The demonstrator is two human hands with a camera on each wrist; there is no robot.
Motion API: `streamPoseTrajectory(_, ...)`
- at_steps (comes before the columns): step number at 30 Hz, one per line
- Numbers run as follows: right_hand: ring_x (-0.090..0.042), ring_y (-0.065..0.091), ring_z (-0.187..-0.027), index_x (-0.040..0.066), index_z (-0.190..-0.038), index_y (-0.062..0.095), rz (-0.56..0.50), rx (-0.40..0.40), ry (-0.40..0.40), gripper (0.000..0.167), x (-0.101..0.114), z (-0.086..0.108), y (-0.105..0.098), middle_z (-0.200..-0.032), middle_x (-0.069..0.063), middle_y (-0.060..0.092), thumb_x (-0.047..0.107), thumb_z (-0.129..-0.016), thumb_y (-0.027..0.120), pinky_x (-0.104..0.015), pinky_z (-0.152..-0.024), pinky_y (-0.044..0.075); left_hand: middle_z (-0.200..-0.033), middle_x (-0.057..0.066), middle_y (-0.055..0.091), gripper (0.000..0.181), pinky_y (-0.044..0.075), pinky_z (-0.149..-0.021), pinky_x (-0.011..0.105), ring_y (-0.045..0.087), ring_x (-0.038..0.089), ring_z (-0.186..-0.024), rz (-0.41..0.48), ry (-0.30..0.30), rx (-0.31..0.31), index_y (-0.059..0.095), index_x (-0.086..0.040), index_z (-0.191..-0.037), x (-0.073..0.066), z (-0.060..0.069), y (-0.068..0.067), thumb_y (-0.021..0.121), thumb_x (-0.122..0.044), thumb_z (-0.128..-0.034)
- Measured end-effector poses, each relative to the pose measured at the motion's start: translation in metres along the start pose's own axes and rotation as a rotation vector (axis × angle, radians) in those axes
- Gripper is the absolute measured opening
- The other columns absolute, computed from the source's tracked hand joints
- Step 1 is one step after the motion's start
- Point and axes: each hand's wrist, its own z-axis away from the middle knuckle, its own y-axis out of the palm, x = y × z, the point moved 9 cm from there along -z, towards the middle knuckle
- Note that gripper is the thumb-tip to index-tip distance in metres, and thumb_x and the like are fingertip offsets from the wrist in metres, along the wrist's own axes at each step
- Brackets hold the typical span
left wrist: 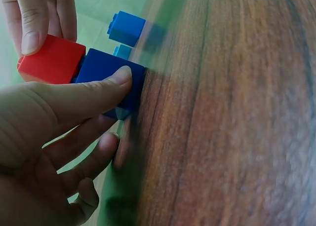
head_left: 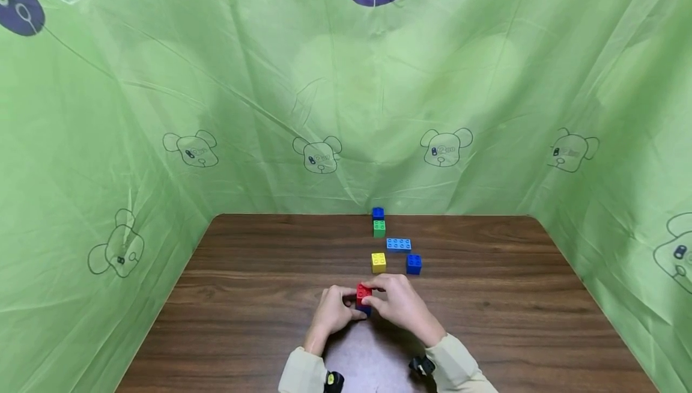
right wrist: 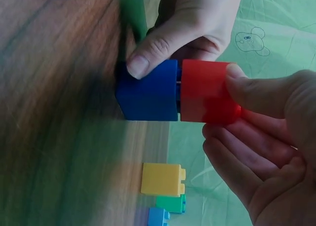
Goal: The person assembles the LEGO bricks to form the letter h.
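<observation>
Near the front middle of the table, the left hand (head_left: 331,315) pinches a dark blue block (head_left: 363,309) standing on the wood. Above it the right hand (head_left: 401,306) holds a red block (head_left: 364,292) between thumb and fingers. In the right wrist view a narrow gap with studs showing lies between the red block (right wrist: 205,91) and the blue block (right wrist: 148,93). The left wrist view shows the left thumb across the side of the blue block (left wrist: 106,73), and the red block (left wrist: 54,60) lined up with it.
Beyond the hands on the brown table (head_left: 243,273) are a yellow block (head_left: 378,262), a blue block (head_left: 413,264), a longer light blue block (head_left: 398,245), a green block (head_left: 379,229) and another blue block (head_left: 378,213). A green curtain (head_left: 259,110) surrounds the back and sides.
</observation>
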Motion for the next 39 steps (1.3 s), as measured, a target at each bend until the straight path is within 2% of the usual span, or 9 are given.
streamPoseTrajectory(3, -0.018, 0.074, -0.093, 0.008, -0.105, 0.079, -0.005, -0.017, 0.007, 0.024, 0.0, -0.001, -0.002, -0.1, -0.005, 0.077, 0.017, -0.084, 0.084, -0.031, -0.079, 0.06, -0.077, -0.005, 0.073, 0.033, 0.043, -0.061, 0.02, 0.052, 0.003, -0.065, -0.004, 0.016, -0.003, 0.082, -0.017, -0.097, -0.002, -0.002, -0.002, 0.096, -0.017, -0.0662)
streamPoseTrajectory(6, -0.018, 0.074, -0.092, 0.008, -0.104, 0.079, 0.008, -0.032, -0.019, 0.023, 0.002, -0.003, -0.004, -0.098, -0.005, 0.077, 0.015, -0.083, 0.085, -0.031, -0.078, 0.06, -0.079, -0.005, 0.073, 0.034, 0.043, -0.061, 0.021, 0.052, 0.002, -0.066, -0.023, 0.03, -0.005, 0.082, -0.018, -0.097, -0.004, -0.004, -0.004, 0.096, -0.018, -0.0661)
streamPoseTrajectory(12, -0.017, 0.074, -0.091, 0.007, -0.101, 0.079, 0.037, -0.044, -0.072, 0.023, 0.006, -0.004, -0.004, -0.096, -0.005, 0.077, 0.013, -0.081, 0.086, -0.031, -0.077, 0.06, -0.078, -0.008, 0.072, 0.033, 0.042, -0.062, 0.021, 0.049, 0.0, -0.064, -0.052, 0.015, 0.003, 0.082, -0.02, -0.096, -0.003, -0.005, -0.004, 0.096, -0.02, -0.0659)
streamPoseTrajectory(24, -0.018, 0.071, -0.085, 0.008, -0.096, 0.079, 0.132, -0.009, 0.004, 0.019, 0.006, -0.003, -0.002, -0.093, -0.003, 0.075, 0.015, -0.08, 0.086, -0.033, -0.075, 0.058, -0.082, -0.006, 0.076, 0.03, 0.048, -0.069, 0.023, 0.066, 0.013, -0.076, -0.016, 0.021, 0.03, 0.082, -0.019, -0.093, -0.01, -0.001, -0.002, 0.095, -0.019, -0.067)
streamPoseTrajectory(28, -0.018, 0.072, -0.086, 0.007, -0.098, 0.079, 0.107, -0.006, -0.002, 0.02, 0.006, -0.002, 0.0, -0.093, -0.004, 0.075, 0.014, -0.081, 0.086, -0.033, -0.076, 0.058, -0.082, -0.007, 0.076, 0.029, 0.049, -0.07, 0.024, 0.066, 0.013, -0.076, -0.021, 0.014, 0.032, 0.081, -0.019, -0.093, -0.008, 0.0, -0.001, 0.095, -0.019, -0.0677)
streamPoseTrajectory(35, -0.018, 0.072, -0.087, 0.006, -0.1, 0.079, 0.118, 0.002, -0.025, 0.022, 0.007, 0.0, 0.002, -0.095, -0.003, 0.075, 0.017, -0.082, 0.085, -0.032, -0.076, 0.059, -0.084, -0.009, 0.073, 0.026, 0.048, -0.069, 0.024, 0.062, 0.01, -0.076, -0.018, 0.004, 0.057, 0.078, -0.018, -0.095, -0.008, 0.004, -0.001, 0.092, -0.023, -0.0728)
streamPoseTrajectory(39, -0.017, 0.071, -0.087, 0.007, -0.1, 0.078, 0.13, 0.002, -0.029, 0.021, 0.007, 0.001, 0.002, -0.094, -0.002, 0.075, 0.019, -0.083, 0.085, -0.031, -0.076, 0.058, -0.085, -0.006, 0.071, 0.024, 0.047, -0.069, 0.026, 0.061, 0.012, -0.077, -0.027, 0.031, 0.085, 0.075, -0.017, -0.096, -0.014, 0.006, 0.0, 0.088, -0.029, -0.0786)
